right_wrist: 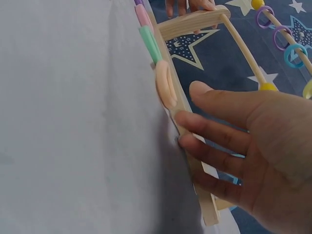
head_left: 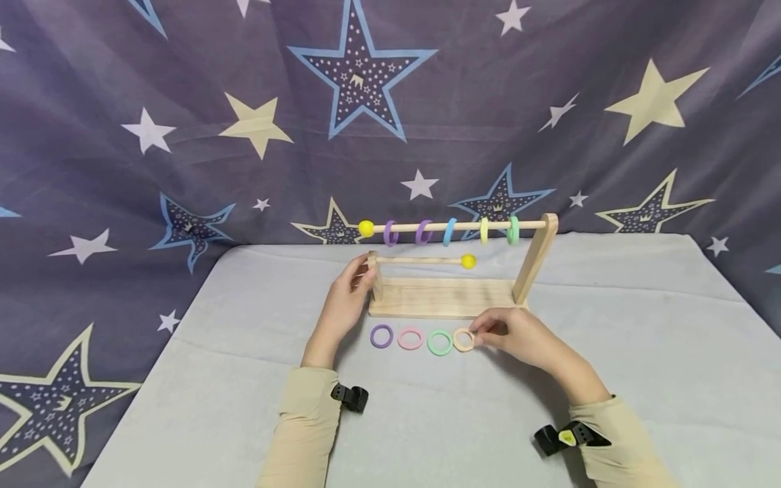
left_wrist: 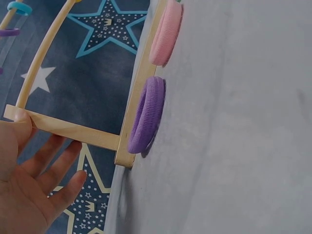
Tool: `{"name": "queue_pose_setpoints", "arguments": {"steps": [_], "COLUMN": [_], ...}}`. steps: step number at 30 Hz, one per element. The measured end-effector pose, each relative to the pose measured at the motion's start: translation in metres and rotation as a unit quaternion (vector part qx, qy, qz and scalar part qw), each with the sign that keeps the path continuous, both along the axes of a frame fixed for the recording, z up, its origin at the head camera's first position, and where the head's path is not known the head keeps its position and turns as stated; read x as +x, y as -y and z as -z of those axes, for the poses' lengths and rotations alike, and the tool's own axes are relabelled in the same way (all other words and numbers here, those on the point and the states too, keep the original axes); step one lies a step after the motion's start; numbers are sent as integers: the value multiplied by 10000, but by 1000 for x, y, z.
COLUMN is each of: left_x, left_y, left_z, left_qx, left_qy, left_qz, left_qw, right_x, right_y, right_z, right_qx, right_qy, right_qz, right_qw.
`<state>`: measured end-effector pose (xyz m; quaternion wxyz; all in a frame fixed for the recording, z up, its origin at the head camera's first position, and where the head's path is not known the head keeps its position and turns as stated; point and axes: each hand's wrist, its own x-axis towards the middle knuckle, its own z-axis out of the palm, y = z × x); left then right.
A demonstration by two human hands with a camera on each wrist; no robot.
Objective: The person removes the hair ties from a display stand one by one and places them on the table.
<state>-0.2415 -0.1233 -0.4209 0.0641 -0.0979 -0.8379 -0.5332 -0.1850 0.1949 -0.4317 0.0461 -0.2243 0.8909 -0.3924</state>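
My left hand pinches the top of the short post of a wooden stand between thumb and forefinger, its other fingers spread in the left wrist view. In front of the stand, a row of hair ties lies on the table: purple, pink, green and peach. My right hand is beside the peach hair tie at the row's right end. In the right wrist view its thumb and fingers are apart, with a small gap to that tie.
The stand's upper rod carries several coloured hair ties and ends in a yellow ball at left. Its lower rod is bare, with a yellow ball at right. A star-patterned cloth hangs behind the grey-covered table.
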Motion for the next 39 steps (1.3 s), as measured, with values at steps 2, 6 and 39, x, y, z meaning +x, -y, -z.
{"name": "queue_pose_setpoints", "arguments": {"steps": [2,6,39], "left_x": [0,0,-1], "left_y": [0,1,1], "left_z": [0,0,1], "left_qx": [6,19,-16], "left_qy": [-11,-37,1], "left_qz": [4,8,-4], "left_qw": [10000,10000,10000], "right_x": [-1,-3,11], "right_y": [-2,-8,-10], "right_z": [-1,-2,-42], "right_qx": [-131,-461,-2455], "right_qy": [4,3,-2936], "right_qz": [95,352,2056], "right_qw": [9999,9983,9007]}}
